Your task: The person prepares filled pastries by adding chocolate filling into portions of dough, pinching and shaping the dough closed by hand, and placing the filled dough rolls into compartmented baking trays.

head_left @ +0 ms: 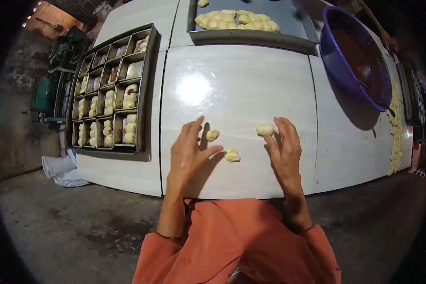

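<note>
My left hand (pixel 187 151) is open over the white tabletop, fingers stretched forward and thumb pointing right. Just right of it lie two small, rough lumps of pale dough: one dough lump (pixel 213 135) by the fingers, another dough lump (pixel 232 155) close to the thumb tip. A smooth, short dough roll (pixel 264 129) sits at the fingertips of my right hand (pixel 287 151). Thumb and index finger grip its right end loosely, the thumb on its near side. The other right fingers are extended.
At left stands a divided metal baking tray (pixel 149 94) with dough pieces in its compartments. A large metal pan (pixel 279 35) at the back holds dough balls. A purple basin (pixel 333 52) with brown contents stands at right, near a row of dough (pixel 395 128) along the edge.
</note>
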Demonstrator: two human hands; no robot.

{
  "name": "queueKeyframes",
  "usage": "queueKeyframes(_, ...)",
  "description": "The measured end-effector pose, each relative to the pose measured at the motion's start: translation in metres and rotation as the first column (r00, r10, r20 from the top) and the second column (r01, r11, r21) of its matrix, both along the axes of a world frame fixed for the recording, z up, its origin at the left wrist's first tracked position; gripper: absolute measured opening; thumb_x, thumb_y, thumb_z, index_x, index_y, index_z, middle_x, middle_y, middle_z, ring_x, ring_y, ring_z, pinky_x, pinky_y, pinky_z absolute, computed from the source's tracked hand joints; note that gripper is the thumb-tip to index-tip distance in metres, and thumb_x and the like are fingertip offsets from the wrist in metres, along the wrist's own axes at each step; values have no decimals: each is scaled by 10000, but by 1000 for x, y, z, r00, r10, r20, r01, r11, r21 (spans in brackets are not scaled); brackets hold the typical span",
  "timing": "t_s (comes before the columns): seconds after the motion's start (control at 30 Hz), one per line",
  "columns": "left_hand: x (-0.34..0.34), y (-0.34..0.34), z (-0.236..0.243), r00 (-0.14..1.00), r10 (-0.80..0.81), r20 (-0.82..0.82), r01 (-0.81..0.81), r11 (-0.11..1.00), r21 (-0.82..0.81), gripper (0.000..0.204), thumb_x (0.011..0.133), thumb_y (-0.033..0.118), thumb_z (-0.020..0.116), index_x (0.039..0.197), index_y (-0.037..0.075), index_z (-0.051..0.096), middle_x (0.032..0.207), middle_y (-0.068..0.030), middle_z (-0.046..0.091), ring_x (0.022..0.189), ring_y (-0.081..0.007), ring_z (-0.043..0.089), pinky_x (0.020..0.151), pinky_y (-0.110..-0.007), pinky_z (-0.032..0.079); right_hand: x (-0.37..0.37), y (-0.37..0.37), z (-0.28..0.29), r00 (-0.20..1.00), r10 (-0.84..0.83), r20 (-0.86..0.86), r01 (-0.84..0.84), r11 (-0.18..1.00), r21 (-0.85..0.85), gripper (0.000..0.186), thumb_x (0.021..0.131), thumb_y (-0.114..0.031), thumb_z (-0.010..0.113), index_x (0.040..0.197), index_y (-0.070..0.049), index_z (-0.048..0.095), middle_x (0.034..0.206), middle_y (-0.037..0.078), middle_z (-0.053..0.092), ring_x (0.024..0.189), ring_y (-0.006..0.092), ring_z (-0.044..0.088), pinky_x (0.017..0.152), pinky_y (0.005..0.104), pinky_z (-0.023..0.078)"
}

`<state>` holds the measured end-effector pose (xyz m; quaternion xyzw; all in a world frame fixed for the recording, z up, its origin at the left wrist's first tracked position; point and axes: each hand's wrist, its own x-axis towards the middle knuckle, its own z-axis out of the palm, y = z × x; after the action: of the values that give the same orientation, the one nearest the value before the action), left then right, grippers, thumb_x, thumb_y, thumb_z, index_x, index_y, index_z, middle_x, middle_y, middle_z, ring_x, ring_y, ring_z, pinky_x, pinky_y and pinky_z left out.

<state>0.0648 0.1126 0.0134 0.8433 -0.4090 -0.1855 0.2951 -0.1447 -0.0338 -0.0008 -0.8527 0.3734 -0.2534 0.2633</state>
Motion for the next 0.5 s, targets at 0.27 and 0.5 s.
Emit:
queueKeyframes(0.27,-8,9,-36,792,118,-599,-259,954,-154,274,937,205,693,1106,-9,715,897,-95,742,716,-149,667,656,-283,530,31,47,-35,858,511,-45,-513,853,-91,361,871,-202,730,1187,-46,651,1113,92,678,966,210,651,783,340,530)
queueKeyframes(0.5,-31,15,-24,794,-75,-603,-148,939,-311,335,892,138,727,1196,5,681,1021,-87,709,807,-145,672,688,-278,542,51,59,-23,812,-316,490,-421,264,868,372,1049,-302,518,1205,24,605,1064,61,649,956,120,616,839,295,507)
